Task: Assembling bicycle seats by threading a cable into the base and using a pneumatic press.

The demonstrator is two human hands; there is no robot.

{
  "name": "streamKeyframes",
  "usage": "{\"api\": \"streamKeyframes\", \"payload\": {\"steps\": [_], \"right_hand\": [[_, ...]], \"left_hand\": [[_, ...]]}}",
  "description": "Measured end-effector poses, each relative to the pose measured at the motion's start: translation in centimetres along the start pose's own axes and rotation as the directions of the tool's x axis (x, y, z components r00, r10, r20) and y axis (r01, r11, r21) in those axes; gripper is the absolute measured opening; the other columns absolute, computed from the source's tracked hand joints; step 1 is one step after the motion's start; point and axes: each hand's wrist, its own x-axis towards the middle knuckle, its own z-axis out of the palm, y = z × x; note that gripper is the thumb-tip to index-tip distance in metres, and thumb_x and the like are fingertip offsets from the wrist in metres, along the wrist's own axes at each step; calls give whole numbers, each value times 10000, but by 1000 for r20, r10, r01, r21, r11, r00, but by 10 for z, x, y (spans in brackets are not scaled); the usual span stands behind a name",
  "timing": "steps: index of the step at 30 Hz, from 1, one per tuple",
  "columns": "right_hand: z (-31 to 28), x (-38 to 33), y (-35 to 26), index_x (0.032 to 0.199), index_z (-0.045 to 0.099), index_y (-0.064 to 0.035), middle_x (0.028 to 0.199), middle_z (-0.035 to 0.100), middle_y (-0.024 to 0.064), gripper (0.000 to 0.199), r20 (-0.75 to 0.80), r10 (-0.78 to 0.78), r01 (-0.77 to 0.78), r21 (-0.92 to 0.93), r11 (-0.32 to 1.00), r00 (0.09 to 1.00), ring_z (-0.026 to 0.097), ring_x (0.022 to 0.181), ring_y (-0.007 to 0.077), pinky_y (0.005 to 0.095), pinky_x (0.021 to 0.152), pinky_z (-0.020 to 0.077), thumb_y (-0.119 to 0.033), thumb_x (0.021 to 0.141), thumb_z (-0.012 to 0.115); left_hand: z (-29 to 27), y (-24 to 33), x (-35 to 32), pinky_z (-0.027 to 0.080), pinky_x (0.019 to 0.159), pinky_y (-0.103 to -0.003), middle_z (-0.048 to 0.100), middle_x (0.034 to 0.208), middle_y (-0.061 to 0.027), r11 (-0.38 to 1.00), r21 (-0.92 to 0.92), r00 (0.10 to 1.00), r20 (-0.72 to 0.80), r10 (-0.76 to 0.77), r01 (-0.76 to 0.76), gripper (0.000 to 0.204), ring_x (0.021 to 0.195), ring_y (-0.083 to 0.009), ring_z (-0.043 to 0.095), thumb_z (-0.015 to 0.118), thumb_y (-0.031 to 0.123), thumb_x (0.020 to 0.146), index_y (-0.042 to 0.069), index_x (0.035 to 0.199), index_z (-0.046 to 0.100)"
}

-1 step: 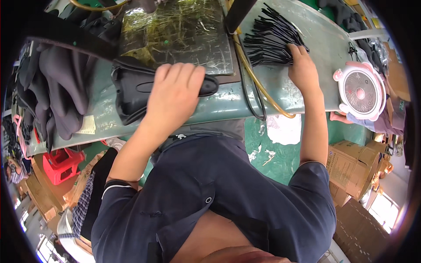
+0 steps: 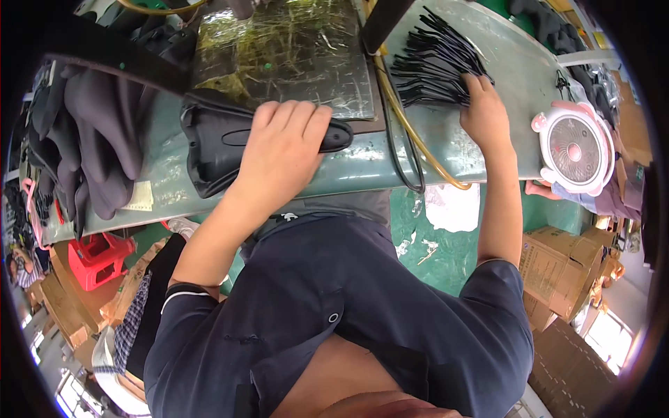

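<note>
My left hand [image 2: 282, 150] is wrapped over a black bicycle saddle [image 2: 216, 143], which lies on its side on the green tabletop with its narrow nose pointing right. A long oval groove shows on the saddle, partly covered by my fingers. Over on the right, my right hand [image 2: 486, 115] reaches to a fanned pile of thin black strips [image 2: 435, 66]. Its fingers are curled down at the right end of the pile, closed on the strips there; the fingertips are partly hidden, and how many they hold does not show.
A scratched, film-covered plate [image 2: 286, 63] lies ahead, between dark metal posts [image 2: 383, 24]. A yellow hose [image 2: 401, 115] and black cable hang over the table's front edge. Grey saddle-shaped pads [image 2: 104, 132] are heaped left. A pink-white fan [image 2: 575, 150] stands right, cartons [image 2: 564, 272] below.
The whole view has shifted very slightly. Both hands keep their hold, on the saddle and at the strips.
</note>
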Motion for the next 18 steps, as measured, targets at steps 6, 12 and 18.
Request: {"api": "streamKeyframes", "payload": {"steps": [6, 12, 18], "right_hand": [[-23, -19, 3, 1292, 680, -7, 1209, 670, 189, 533, -15, 187, -182, 179, 967, 982, 661, 1200, 413, 463, 1040, 549, 77, 775, 583], [-7, -16, 6, 1346, 685, -31, 1237, 655, 183, 588, 15, 103, -101, -82, 992, 995, 638, 1186, 426, 484, 1038, 541, 88, 776, 605], [-36, -9, 3, 1303, 724, -52, 1294, 728, 155, 469, -115, 115, -131, -141, 981, 987, 703, 1144, 395, 486, 979, 571, 40, 870, 568]], "left_hand": [[-55, -69, -4, 448, 1181, -514, 680, 1397, -128, 981, 191, 993, -104, 55, -34, 654, 1422, -382, 567, 928, 364, 780, 60, 1312, 697], [-42, -115, -33, 557, 1014, -412, 714, 1277, -151, 967, -245, 991, -96, -97, 71, 638, 1190, -359, 696, 984, 190, 710, 15, 1259, 709], [-17, -89, -33, 593, 888, -402, 743, 1137, -141, 959, -282, 916, -379, -133, 23, 558, 1033, -348, 731, 1012, 200, 685, 34, 1148, 749]]}}
